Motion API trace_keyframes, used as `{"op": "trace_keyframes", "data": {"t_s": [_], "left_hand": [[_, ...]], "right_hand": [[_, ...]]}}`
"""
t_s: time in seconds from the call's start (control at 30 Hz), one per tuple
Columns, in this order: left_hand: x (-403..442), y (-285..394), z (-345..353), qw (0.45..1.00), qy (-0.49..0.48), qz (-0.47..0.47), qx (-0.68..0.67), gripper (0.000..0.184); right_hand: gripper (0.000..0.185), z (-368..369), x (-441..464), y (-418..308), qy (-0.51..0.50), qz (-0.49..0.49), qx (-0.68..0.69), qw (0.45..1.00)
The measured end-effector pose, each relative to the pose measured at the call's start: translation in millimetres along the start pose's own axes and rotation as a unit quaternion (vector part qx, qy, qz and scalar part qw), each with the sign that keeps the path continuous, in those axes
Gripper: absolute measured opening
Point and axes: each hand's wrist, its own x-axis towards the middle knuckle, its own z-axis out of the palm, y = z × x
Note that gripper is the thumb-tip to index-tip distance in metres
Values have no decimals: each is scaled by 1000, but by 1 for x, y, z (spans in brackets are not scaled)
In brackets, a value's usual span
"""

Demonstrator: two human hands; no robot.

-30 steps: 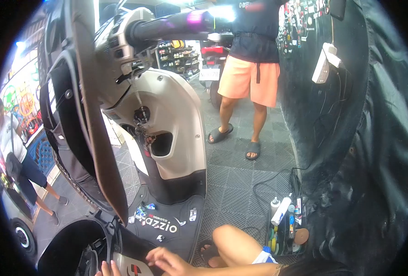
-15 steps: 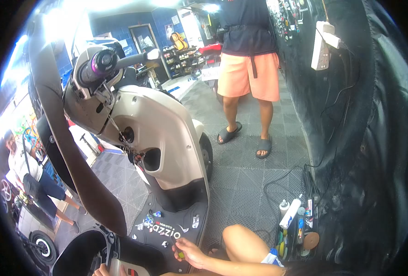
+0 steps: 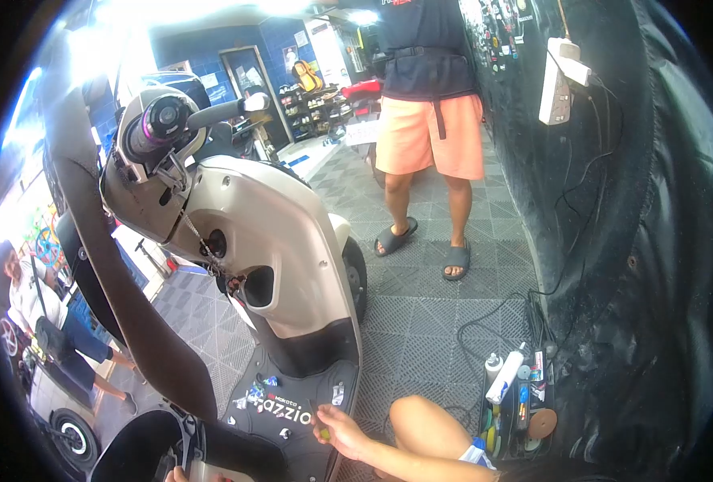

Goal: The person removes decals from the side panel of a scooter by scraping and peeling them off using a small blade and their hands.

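Note:
My right hand (image 3: pixel 339 432) is closed round a small tool (image 3: pixel 324 434) with a yellow-green part, over the right edge of the scooter's dark footboard (image 3: pixel 292 450). At the bottom edge only fingertips of my left hand (image 3: pixel 177 475) show, by the light panel (image 3: pixel 212 472) below the seat; the rest is cut off. Small scraps and packets (image 3: pixel 254 391) lie on the footboard round its white lettering. The open black storage well (image 3: pixel 136 450) is left of the panel. The beige front shield (image 3: pixel 292 241) rises beyond the footboard.
A person in orange shorts (image 3: pixel 429 136) stands ahead; another person (image 3: pixel 39 305) is at the far left. On the right, a tray (image 3: pixel 489 450) holds bottles and discs, with cables (image 3: pixel 485 321) behind it. The raised brown seat (image 3: pixel 144 329) is at left. A power strip (image 3: pixel 557 92) hangs at upper right.
The view has shifted, showing more of the room. My right hand, earlier spread near the panel, has moved over the footboard and now holds the small tool. Less of my left hand shows.

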Motion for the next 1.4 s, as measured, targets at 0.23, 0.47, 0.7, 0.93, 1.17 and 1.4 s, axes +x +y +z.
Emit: {"op": "trace_keyframes", "data": {"t_s": [0.23, 0.47, 0.7, 0.93, 1.17, 1.4], "left_hand": [[-3, -6, 1, 999, -11, 1, -37, 62], [-2, -4, -3, 998, -23, -6, -57, 59], [-1, -3, -8, 997, -46, -6, -54, 63], [-4, -1, 3, 999, -29, -23, -29, 56], [-3, -2, -1, 998, -42, -22, -40, 59], [-3, -2, -5, 997, -53, -19, -49, 64]], "right_hand": [[16, 7, 1, 5, 5, 12, -14, 1000], [18, 8, 3, 13, 7, 39, -26, 999], [18, 7, 6, 20, -4, 53, -33, 998], [20, 0, 11, 26, 8, 60, -55, 997], [21, -2, 11, 23, 5, 65, -69, 996], [21, -5, 11, 23, -3, 42, -76, 996]]}}
